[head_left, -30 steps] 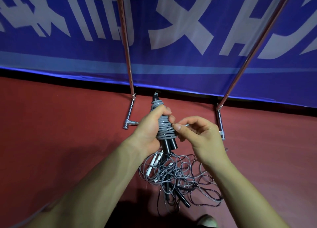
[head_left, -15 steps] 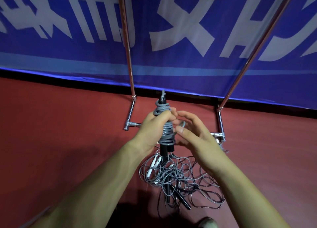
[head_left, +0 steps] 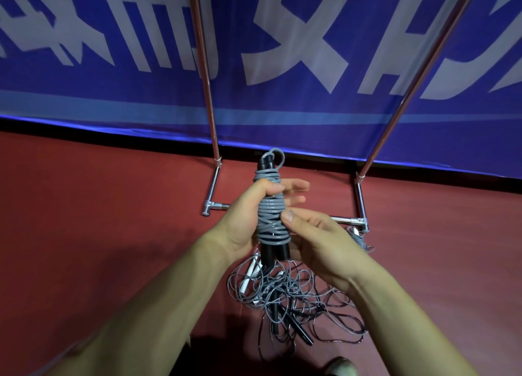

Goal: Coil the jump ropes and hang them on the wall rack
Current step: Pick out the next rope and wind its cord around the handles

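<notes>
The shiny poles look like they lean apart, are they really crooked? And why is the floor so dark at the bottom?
Head view: probably the wide-angle lens splays the left pole and right pole, not real bends; head view: a shadow darkens the floor at the bottom edge; head view: the banner lettering looks smeared, the wrapped rope sharp.

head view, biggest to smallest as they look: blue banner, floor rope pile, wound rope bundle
1. blue banner
2. floor rope pile
3. wound rope bundle, held nearer the camera, so its real size is unsure
</notes>
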A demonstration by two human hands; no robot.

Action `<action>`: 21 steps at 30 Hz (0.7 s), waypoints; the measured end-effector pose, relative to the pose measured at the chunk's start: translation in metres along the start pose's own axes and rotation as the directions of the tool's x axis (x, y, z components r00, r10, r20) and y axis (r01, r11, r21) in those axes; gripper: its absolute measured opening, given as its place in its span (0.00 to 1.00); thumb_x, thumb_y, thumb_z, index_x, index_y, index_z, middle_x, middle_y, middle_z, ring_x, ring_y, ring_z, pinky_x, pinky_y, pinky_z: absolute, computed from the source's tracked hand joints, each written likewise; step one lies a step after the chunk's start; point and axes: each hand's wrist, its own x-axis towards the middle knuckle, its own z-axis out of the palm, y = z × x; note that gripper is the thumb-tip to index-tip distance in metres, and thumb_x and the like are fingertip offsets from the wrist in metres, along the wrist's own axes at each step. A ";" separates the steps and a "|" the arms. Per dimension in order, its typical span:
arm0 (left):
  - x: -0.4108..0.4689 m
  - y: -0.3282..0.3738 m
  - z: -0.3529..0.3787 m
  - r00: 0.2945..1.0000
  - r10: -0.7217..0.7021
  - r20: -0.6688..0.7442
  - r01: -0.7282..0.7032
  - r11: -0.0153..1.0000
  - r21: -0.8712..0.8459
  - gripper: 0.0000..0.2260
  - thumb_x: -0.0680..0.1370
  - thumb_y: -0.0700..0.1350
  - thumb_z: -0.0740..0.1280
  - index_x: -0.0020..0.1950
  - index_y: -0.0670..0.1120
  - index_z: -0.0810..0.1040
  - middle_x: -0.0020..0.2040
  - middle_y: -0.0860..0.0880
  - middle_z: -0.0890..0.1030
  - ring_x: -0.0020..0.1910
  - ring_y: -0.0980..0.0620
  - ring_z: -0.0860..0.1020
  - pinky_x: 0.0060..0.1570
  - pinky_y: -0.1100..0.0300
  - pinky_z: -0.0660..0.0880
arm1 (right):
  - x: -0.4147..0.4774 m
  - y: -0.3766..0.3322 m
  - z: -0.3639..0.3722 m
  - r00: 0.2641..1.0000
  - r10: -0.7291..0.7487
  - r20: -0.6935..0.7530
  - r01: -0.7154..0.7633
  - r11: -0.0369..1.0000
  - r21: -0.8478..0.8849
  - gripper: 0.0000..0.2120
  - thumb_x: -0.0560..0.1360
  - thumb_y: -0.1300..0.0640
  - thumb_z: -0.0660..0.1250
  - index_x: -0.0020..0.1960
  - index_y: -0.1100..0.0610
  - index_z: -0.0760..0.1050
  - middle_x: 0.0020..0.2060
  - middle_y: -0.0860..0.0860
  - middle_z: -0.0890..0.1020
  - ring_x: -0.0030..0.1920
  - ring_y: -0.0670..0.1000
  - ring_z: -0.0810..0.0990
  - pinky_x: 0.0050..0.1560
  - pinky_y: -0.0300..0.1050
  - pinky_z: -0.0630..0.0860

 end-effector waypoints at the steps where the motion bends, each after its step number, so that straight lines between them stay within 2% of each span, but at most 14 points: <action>1: 0.000 0.000 0.000 1.000 -0.009 0.018 0.010 0.999 -0.041 0.18 0.72 0.49 0.60 0.53 0.42 0.83 0.63 0.41 0.82 0.64 0.44 0.78 0.68 0.46 0.72 | 0.000 0.001 0.000 1.000 -0.004 -0.002 0.004 1.000 -0.001 0.20 0.78 0.54 0.65 0.61 0.69 0.77 0.52 0.64 0.84 0.50 0.58 0.84 0.50 0.51 0.81; 4: 0.001 0.001 -0.001 0.997 -0.029 0.077 0.040 0.989 -0.142 0.20 0.72 0.49 0.59 0.54 0.40 0.83 0.63 0.38 0.81 0.63 0.41 0.78 0.69 0.46 0.71 | 0.001 0.002 0.003 0.999 -0.031 -0.039 0.032 0.999 0.013 0.20 0.76 0.55 0.67 0.60 0.69 0.78 0.50 0.63 0.84 0.49 0.58 0.84 0.49 0.51 0.81; 6: 0.001 0.001 -0.001 0.996 -0.049 0.076 0.059 0.990 -0.132 0.21 0.73 0.50 0.59 0.56 0.40 0.83 0.63 0.37 0.81 0.64 0.40 0.78 0.70 0.46 0.71 | 0.001 0.001 0.006 0.997 -0.045 -0.070 0.048 0.998 0.038 0.20 0.75 0.54 0.67 0.59 0.70 0.77 0.50 0.62 0.84 0.48 0.57 0.83 0.51 0.51 0.81; 8: 0.002 0.000 -0.001 0.997 -0.075 0.011 0.075 0.996 -0.044 0.21 0.73 0.52 0.61 0.56 0.41 0.83 0.59 0.39 0.82 0.60 0.41 0.79 0.68 0.46 0.71 | 0.002 0.001 0.008 0.996 -0.043 -0.080 0.048 0.996 0.073 0.21 0.75 0.54 0.67 0.60 0.68 0.76 0.51 0.63 0.83 0.50 0.59 0.82 0.54 0.54 0.80; 10: 0.002 0.000 0.002 0.990 -0.101 -0.097 0.105 0.994 0.036 0.16 0.73 0.55 0.68 0.53 0.45 0.83 0.53 0.43 0.84 0.52 0.45 0.81 0.62 0.47 0.74 | 0.004 0.000 0.008 0.992 -0.041 -0.116 0.050 0.996 0.080 0.21 0.76 0.54 0.69 0.61 0.69 0.75 0.50 0.64 0.82 0.50 0.61 0.81 0.52 0.56 0.79; 12: 0.003 0.000 0.002 0.978 -0.092 -0.189 0.105 0.993 0.058 0.13 0.72 0.55 0.74 0.50 0.48 0.83 0.48 0.45 0.84 0.46 0.48 0.81 0.53 0.51 0.76 | 0.005 0.000 0.006 0.975 -0.062 -0.215 0.067 0.998 0.017 0.22 0.76 0.53 0.71 0.60 0.70 0.74 0.50 0.66 0.82 0.48 0.61 0.81 0.48 0.55 0.80; 15: 0.004 -0.002 -0.001 0.973 -0.056 -0.226 0.073 0.995 0.070 0.06 0.78 0.49 0.69 0.51 0.48 0.81 0.45 0.47 0.84 0.44 0.48 0.81 0.49 0.53 0.75 | 0.006 0.002 0.002 0.935 -0.116 -0.335 0.076 0.989 -0.129 0.22 0.72 0.49 0.74 0.55 0.66 0.76 0.44 0.63 0.84 0.43 0.60 0.80 0.45 0.55 0.77; 18: 0.007 -0.007 -0.001 0.970 -0.033 -0.242 0.069 0.988 0.140 0.07 0.82 0.46 0.66 0.55 0.45 0.80 0.46 0.46 0.84 0.43 0.52 0.82 0.44 0.59 0.78 | 0.005 0.005 0.001 0.930 -0.121 -0.348 0.038 0.971 -0.237 0.24 0.69 0.46 0.76 0.55 0.62 0.76 0.41 0.56 0.85 0.40 0.54 0.80 0.41 0.50 0.76; 21: 0.010 -0.009 -0.004 0.957 -0.001 -0.290 0.049 0.986 0.160 0.10 0.82 0.46 0.66 0.57 0.41 0.79 0.48 0.43 0.83 0.44 0.49 0.82 0.44 0.56 0.80 | 0.006 0.007 0.001 0.952 -0.084 -0.295 -0.007 0.956 -0.294 0.30 0.65 0.42 0.79 0.60 0.55 0.76 0.47 0.52 0.85 0.44 0.52 0.81 0.48 0.51 0.79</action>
